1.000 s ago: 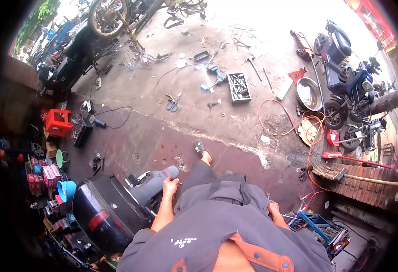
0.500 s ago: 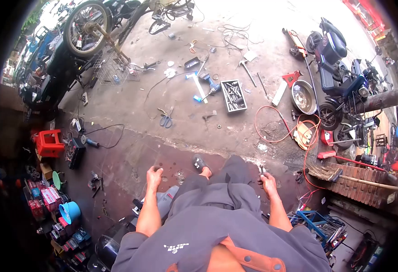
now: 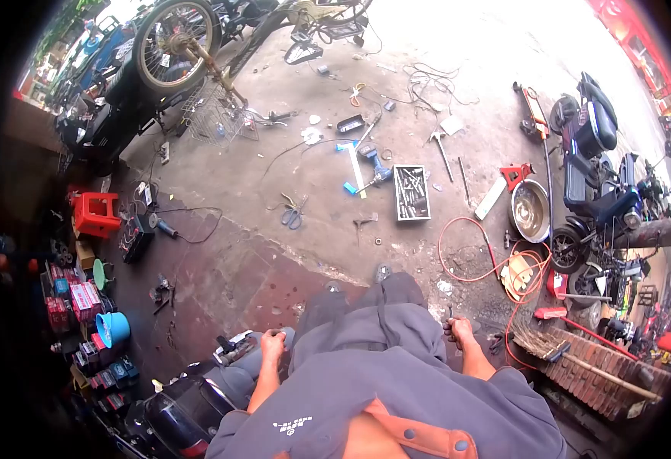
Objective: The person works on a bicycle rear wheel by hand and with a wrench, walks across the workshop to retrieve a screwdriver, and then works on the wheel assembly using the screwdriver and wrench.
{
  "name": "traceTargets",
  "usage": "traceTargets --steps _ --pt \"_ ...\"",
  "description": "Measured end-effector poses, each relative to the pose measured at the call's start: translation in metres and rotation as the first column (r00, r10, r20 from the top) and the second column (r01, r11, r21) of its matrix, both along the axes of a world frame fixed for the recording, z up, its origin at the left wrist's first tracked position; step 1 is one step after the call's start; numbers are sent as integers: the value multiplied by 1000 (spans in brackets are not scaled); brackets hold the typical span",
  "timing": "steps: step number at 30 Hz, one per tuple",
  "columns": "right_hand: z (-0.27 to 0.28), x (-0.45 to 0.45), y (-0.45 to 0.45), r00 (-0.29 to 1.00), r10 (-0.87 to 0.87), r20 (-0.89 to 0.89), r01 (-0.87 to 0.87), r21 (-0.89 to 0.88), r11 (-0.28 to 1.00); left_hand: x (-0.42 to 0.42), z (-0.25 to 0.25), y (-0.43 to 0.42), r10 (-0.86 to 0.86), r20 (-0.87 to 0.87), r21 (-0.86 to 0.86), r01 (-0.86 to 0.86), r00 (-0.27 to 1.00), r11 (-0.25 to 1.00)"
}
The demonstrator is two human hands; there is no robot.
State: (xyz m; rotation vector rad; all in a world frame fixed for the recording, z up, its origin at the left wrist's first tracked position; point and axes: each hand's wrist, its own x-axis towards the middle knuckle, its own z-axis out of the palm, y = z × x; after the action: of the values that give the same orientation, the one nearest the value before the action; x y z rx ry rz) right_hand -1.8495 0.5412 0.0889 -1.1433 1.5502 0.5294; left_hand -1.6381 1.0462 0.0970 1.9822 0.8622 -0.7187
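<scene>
My left hand (image 3: 273,342) hangs at my left side with its fingers curled in; what it holds, if anything, is hidden. It is close to a grey and black scooter (image 3: 190,413) beside me. My right hand (image 3: 460,331) is low by my right hip, closed, and the end of a small, thin dark piece pokes up from it, too small to name. On the ground ahead lie scissors (image 3: 293,214), a blue power drill (image 3: 378,170), a T-shaped tool (image 3: 364,226) and a tray (image 3: 423,219) of metal sockets.
An upturned bicycle with a wheel (image 3: 176,47) and wire basket (image 3: 214,122) is at the far left. At right are a metal basin (image 3: 530,211), orange hose (image 3: 458,277), broom (image 3: 538,341) and parked scooter (image 3: 580,180). A red stool (image 3: 97,215) and blue bucket (image 3: 114,329) stand left.
The view has shifted forward and left as I step ahead; ground objects appear further right. Both hands hang lower in view, and the scooter at my left shows more.
</scene>
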Motion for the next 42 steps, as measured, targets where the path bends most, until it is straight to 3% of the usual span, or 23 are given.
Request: traceTargets --steps 5,9,13,17,21,26,29,34,39,42 --pt "-7 72 -71 986 125 112 -118 -73 990 -2 21 -33 91 108 -63 -84 990 994" --pt "2 135 -94 970 126 206 -93 -160 983 7 17 -39 86 125 -32 -83 988 996" --pt "5 189 -72 956 198 215 -172 -136 976 -2 -6 0 91 102 81 -100 991 992" --pt "-5 216 -30 955 244 170 -238 -50 970 -1 -19 34 197 43 86 -200 979 976" --pt "-10 239 20 918 386 87 -382 -61 922 2 -44 77 174 24 85 -175 984 981" --pt "1 293 73 914 389 115 -384 -60 921 50 -27 112 312 26 -30 -311 950 950" --pt "8 329 97 882 444 161 -438 -73 896 74 -25 139 338 36 31 -339 940 940" --pt "-1 384 119 850 496 179 -502 -15 865 102 -14 162 453 154 1 -459 878 889" --pt "-20 451 113 744 657 121 -658 -32 752 114 -12 147 570 157 -33 -573 806 819" --pt "-40 504 104 695 700 163 -699 -78 711 104 -37 132 589 124 -33 -590 799 807"
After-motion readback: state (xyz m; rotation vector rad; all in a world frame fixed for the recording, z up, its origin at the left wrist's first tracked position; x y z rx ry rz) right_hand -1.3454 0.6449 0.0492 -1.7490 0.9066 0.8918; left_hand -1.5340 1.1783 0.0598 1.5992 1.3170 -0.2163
